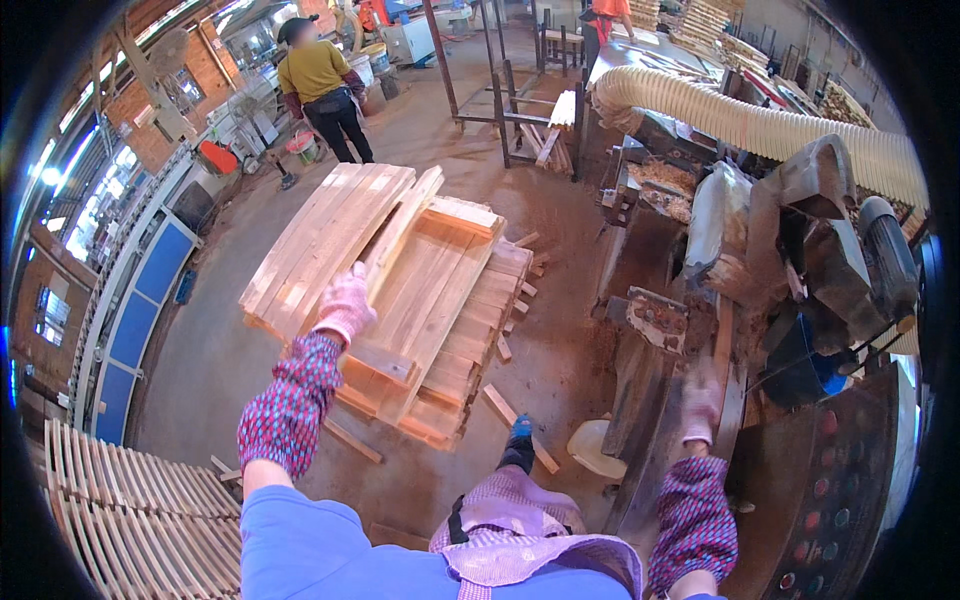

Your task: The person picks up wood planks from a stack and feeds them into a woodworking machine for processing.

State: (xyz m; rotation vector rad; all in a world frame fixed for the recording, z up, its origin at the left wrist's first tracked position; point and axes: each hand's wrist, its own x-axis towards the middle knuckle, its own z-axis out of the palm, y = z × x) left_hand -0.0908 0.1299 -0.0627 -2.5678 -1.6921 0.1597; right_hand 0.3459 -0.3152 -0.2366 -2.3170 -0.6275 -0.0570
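Observation:
My left hand (pixel 347 303), in a pinkish work glove, closes on the near end of a wooden board (pixel 407 225). That board lies tilted on top of a large stack of planks (pixel 330 235). My right hand (pixel 702 402), gloved as well, is over the bed of a woodworking machine (pixel 655 440) on the right. A strip of wood (pixel 723 340) runs along that bed just beyond it. Motion smears the right fingers, so their grip does not show. Patterned sleeve covers wrap both forearms.
Beside the machine hang a ribbed hose (pixel 760 120) and a dusty motor housing (pixel 815 180). A panel of buttons (pixel 820 500) stands at lower right. Curved slats (pixel 140 500) are stacked at lower left. Loose offcuts (pixel 520 430) lie by my foot. A person (pixel 325 80) stands far left.

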